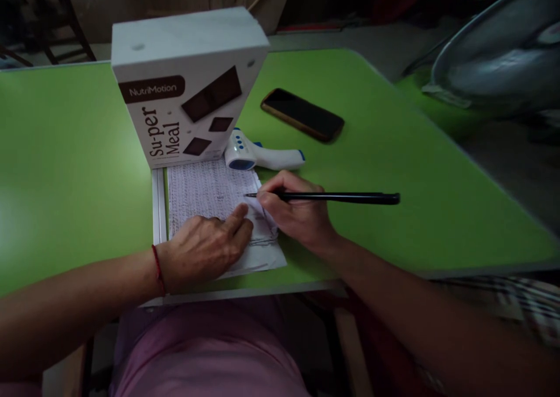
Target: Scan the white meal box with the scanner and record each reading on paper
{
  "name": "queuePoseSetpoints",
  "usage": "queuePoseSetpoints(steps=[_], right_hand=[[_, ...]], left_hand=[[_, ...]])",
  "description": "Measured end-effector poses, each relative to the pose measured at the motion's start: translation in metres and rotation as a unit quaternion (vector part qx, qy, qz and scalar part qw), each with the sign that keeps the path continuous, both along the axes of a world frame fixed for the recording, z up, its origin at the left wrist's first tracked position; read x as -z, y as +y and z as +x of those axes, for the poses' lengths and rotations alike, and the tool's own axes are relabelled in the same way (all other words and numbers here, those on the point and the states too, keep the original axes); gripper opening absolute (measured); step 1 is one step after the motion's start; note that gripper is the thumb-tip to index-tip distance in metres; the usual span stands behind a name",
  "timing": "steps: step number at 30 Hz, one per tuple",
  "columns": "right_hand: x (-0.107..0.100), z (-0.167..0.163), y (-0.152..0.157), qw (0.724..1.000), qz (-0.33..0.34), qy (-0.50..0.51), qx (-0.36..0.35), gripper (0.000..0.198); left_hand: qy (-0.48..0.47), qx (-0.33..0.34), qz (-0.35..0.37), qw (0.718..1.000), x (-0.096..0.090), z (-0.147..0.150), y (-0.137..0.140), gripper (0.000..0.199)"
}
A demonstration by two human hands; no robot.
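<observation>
My right hand is closed around a long black pen, its tip at a sheet of paper covered in rows of small handwriting. My left hand rests on the lower part of that sheet, index finger stretched toward the pen tip and the other fingers partly bent. Beneath lie more white papers with creased edges. At the sheet's far edge a white NutriMotion box stands upright. Beside it, a white and blue infrared thermometer lies against the sheet's upper right corner.
A dark phone in a brown case lies on the green table beyond the thermometer. Past the table's right edge stands a large fan. A chair shows at the far left, and checked cloth hangs at the lower right.
</observation>
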State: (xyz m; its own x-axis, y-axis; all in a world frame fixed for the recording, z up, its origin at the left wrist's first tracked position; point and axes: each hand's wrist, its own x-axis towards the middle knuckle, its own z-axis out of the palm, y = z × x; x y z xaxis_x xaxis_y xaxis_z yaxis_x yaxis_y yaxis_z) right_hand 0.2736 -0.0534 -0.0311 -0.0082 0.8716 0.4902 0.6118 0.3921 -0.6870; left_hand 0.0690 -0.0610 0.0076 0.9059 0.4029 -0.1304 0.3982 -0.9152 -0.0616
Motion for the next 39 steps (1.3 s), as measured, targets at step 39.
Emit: queuePoseSetpoints(steps=[39], right_hand=[[0.0003, -0.0018, 0.0002, 0.999, 0.004, 0.030, 0.019, 0.016]], left_hand=[[0.020, -0.004, -0.021, 1.000, -0.0028, 0.0000, 0.0020, 0.033]])
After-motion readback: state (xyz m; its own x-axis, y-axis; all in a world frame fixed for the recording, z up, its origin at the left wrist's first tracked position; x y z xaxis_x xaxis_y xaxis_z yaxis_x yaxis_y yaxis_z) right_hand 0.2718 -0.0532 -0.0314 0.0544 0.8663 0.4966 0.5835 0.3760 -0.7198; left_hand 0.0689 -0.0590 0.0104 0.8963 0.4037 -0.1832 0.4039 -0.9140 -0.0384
